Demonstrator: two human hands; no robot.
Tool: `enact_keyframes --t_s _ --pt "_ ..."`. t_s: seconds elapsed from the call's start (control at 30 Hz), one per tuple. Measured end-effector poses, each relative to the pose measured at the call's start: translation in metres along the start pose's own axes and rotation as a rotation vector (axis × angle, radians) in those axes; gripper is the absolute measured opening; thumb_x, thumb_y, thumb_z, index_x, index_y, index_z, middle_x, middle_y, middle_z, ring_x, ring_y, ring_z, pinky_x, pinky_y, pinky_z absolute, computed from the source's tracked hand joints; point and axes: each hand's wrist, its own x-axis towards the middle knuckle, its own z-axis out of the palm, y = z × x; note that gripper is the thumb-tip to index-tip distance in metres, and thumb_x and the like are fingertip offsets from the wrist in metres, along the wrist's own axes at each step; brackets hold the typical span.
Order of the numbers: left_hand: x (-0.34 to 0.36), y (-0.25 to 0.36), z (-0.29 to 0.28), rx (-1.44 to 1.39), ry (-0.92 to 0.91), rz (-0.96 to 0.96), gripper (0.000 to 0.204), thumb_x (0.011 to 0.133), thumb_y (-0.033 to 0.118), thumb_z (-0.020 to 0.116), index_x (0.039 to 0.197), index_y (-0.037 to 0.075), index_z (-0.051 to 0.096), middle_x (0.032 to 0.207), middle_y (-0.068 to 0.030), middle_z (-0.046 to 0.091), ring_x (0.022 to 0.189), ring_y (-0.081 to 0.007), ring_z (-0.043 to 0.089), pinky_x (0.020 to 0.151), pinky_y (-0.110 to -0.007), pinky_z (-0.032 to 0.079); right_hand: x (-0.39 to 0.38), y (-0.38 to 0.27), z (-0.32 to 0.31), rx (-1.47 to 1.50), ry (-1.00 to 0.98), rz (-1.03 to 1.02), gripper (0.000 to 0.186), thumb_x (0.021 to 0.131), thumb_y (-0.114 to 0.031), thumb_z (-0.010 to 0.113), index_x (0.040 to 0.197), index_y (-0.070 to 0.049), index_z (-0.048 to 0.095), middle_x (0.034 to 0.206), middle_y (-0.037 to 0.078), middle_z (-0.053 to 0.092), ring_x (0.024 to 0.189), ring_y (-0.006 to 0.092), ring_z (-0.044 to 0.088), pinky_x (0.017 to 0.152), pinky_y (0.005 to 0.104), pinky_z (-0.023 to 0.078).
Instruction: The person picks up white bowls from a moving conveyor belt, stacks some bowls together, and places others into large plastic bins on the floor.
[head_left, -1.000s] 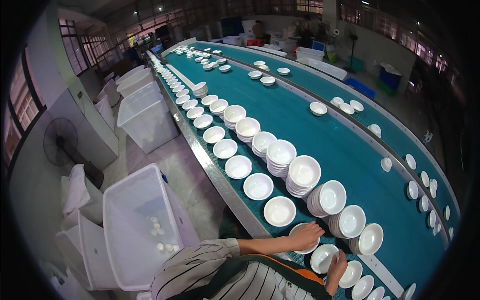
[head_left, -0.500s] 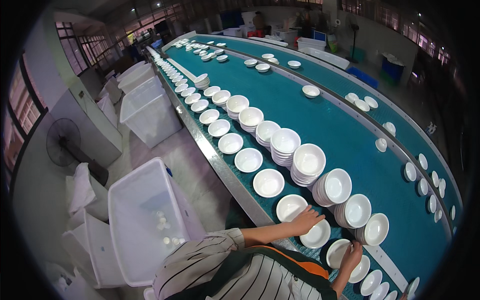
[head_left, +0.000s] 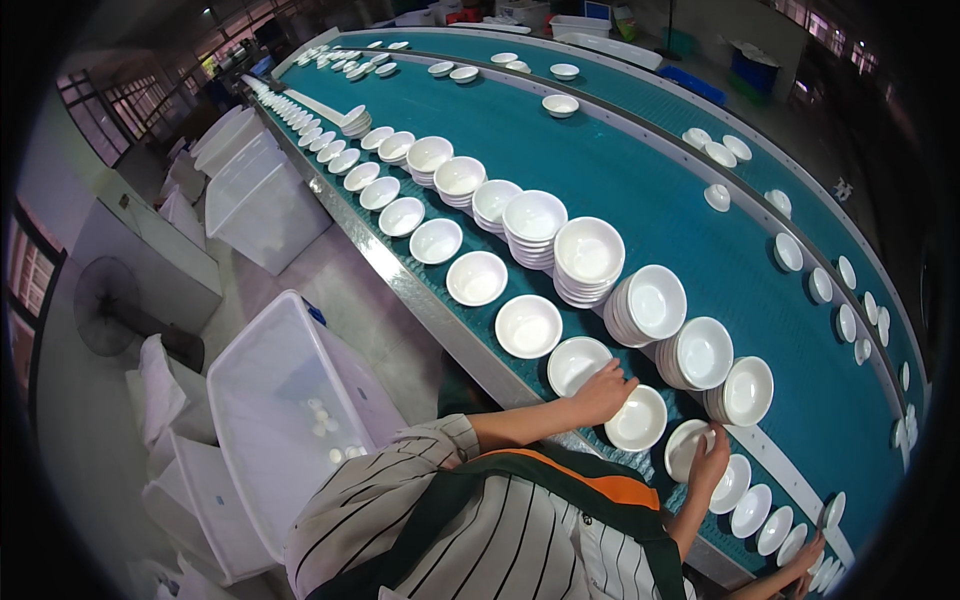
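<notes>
A near row of single white bowls and a second row of stacked white bowls run along the green conveyor belt (head_left: pixel 420 120). My left hand (head_left: pixel 602 393) reaches across the gap between a white bowl (head_left: pixel 574 366) and the bowl (head_left: pixel 637 420) beside it, fingers stretched out at their rims. My right hand (head_left: pixel 708 458) has its fingers at the rim of another white bowl (head_left: pixel 682 452), gripping its right side. Just beyond that hand stands a tilted stack of bowls (head_left: pixel 747 392). Further left rises a taller stack (head_left: pixel 589 252).
At the lower right, another person's hand (head_left: pixel 803 562) is among bowls. A metal edge (head_left: pixel 400 290) borders the belt on my side. A large white bin (head_left: pixel 262 400) with small white pieces stands left of me. Loose bowls (head_left: pixel 787 252) lie farther right.
The whole view has shifted, with the belt and bowls sitting higher in the picture. Both my hands remain by the same near-row bowls. More of the other person's arm shows at lower right.
</notes>
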Motion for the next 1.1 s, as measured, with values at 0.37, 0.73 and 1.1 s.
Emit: enact_keyframes --t_s 0.37,0.73,1.1 --pt "0.002 0.02 -0.007 -0.165 0.027 0.123 0.05 0.075 0.022 0.063 0.117 -0.001 0.048 0.111 -0.018 0.053 0.112 -0.0317 0.045 0.105 -0.043 0.025 0.012 -0.031 0.001 0.169 0.002 0.021 0.018 0.08 -0.006 0.057 0.097 -0.001 0.061 0.093 0.017 0.062 0.085 0.034 0.058 0.076 0.0393 0.045" --pt "0.004 -0.012 -0.005 -0.107 0.074 0.037 0.034 0.071 0.004 0.056 0.105 0.002 0.051 0.086 -0.0159 0.054 0.091 -0.0312 0.051 0.1 -0.048 0.029 0.009 -0.023 0.003 -0.035 0.021 -0.115 0.015 0.077 -0.007 0.056 0.091 -0.004 0.062 0.086 0.014 0.062 0.083 0.0324 0.056 0.074 0.0414 0.043" --pt "0.012 0.011 -0.032 -0.123 0.136 0.097 0.041 0.076 0.008 0.06 0.115 0.001 0.05 0.106 -0.0182 0.055 0.104 -0.034 0.049 0.1 -0.048 0.029 -0.006 0.02 -0.021 -0.014 0.138 -0.067 0.024 0.073 -0.002 0.059 0.097 -0.005 0.062 0.091 0.012 0.062 0.08 0.0322 0.056 0.075 0.0399 0.044"
